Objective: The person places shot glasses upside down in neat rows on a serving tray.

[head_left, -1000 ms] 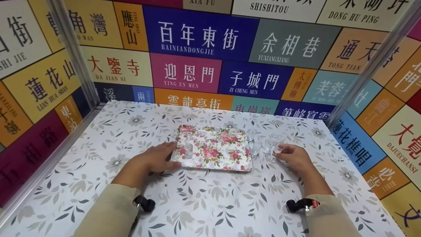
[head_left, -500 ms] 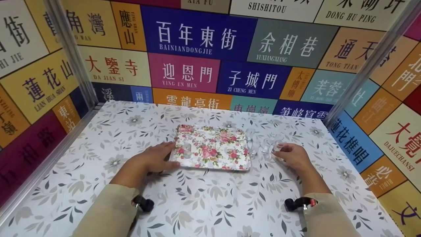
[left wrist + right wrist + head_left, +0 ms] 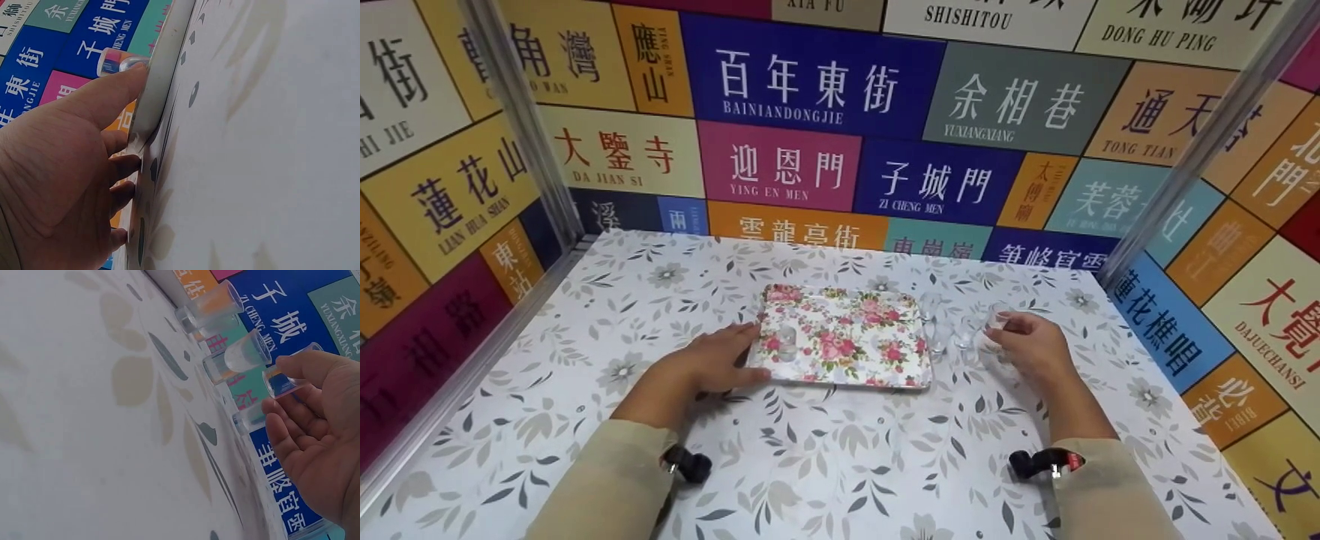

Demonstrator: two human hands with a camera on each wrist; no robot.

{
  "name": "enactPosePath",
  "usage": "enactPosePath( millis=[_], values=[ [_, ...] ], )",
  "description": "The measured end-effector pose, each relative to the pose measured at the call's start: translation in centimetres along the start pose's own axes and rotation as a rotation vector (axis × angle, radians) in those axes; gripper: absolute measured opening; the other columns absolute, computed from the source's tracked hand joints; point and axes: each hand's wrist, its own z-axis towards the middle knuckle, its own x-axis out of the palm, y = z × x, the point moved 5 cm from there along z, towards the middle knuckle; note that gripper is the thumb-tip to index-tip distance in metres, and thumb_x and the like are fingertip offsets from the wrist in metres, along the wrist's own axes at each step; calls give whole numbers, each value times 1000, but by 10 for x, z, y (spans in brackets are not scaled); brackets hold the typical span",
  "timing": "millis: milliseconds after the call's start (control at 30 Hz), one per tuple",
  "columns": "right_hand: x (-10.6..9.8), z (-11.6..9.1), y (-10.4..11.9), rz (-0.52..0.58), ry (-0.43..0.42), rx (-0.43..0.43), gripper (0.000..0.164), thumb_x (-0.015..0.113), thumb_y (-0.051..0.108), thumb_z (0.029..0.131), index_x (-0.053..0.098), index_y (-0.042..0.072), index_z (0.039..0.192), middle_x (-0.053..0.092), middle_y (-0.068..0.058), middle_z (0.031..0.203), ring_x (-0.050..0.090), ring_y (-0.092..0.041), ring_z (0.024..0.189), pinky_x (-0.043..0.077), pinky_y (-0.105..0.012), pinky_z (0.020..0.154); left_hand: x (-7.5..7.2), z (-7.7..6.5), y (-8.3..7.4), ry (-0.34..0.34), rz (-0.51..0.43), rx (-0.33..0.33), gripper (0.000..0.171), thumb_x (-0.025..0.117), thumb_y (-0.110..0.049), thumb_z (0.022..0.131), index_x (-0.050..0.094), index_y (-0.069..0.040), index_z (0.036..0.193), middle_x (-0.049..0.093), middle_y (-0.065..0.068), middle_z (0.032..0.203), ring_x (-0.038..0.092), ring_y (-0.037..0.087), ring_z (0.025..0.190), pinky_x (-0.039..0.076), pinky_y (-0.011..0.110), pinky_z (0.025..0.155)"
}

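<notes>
A white tray with pink roses (image 3: 840, 319) lies on the table, with one small clear shot glass (image 3: 787, 343) upright near its left end. My left hand (image 3: 720, 361) touches the tray's left side; in the left wrist view its thumb rests on the tray's rim (image 3: 160, 76), and the other fingers extend loosely beside it. My right hand (image 3: 1035, 346) pinches another clear shot glass (image 3: 275, 386) between thumb and fingers, held up off the table, right of the tray. Several more shot glasses (image 3: 237, 357) stand between that hand and the tray.
The table (image 3: 825, 457) wears a white cover with grey leaves. Panels with printed place names (image 3: 817, 82) rise at the back and both sides, with clear posts (image 3: 1189, 142) at the corners. Glasses (image 3: 936, 341) stand close to the tray's right edge.
My right hand has raised its shot glass slightly up and away from the other glasses. My left hand stays at the tray. The head view has shifted a little.
</notes>
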Motion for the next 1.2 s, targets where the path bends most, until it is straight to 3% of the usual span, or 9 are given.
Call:
enactPosePath(
  millis=[233,500,667,933,1200],
  values=[
    [-4,-3,12,64,-37,-18,65,85,48,91,65,22,146,62,3,130,58,-15,121,51,-36,110,-1,-1,-1,-2,13,7,107,59,-82,93,14,-30,174,13,9,183,13,43,168,15,69,134],
    [-7,-4,28,96,-72,-34,65,86,52,90,67,24,145,63,8,122,58,-11,116,54,-27,99,-1,-2,-5,2,16,3,104,60,-77,95,14,-29,174,13,11,182,14,45,167,17,69,134],
    [-7,-8,39,111,-87,-27,63,86,55,87,68,27,141,64,7,124,58,-13,118,53,-31,104,-2,-3,-4,1,9,-3,104,60,-78,94,14,-29,174,13,12,182,14,46,167,16,70,133],
    [8,-19,65,125,-68,-149,60,85,51,91,69,20,139,66,7,119,61,-12,116,55,-22,98,-1,-3,-1,-1,4,-28,103,60,-79,94,14,-32,174,13,11,182,12,47,167,15,71,133],
    [35,-25,91,220,-70,-277,49,88,36,91,74,10,131,70,6,107,66,-12,107,59,-18,89,-1,-2,-3,7,9,-15,104,60,-78,95,13,-31,174,12,11,182,12,46,167,14,72,133]
  ],
)
